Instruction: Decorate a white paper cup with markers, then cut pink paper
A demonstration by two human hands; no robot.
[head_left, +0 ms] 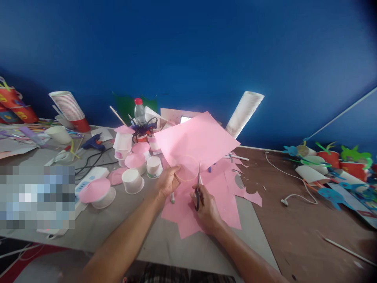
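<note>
My left hand (pixel 168 181) pinches the lower left edge of a pink paper sheet (pixel 200 137), which is held up above the table. A faint circle outline shows low on that sheet. In my right hand (pixel 207 208) is a pair of scissors (pixel 198 192), its fingers closed round the handles and the blades pointing up at the sheet's lower edge beside the circle. Whether the blades are apart is hard to tell. Beneath both hands lie more pink sheets (pixel 218 196). A capped marker or glue stick (pixel 172 197) is partly visible just under my left hand.
On the left stand white paper cups (pixel 132 181), some topped with pink paper cones (pixel 94 190), near a power strip (pixel 88 182) and a blue glue gun (pixel 93 142). A tall cup stack (pixel 246 112) leans against the wall. Pink offcuts (pixel 249 194) and a white cable (pixel 300 195) lie to the right.
</note>
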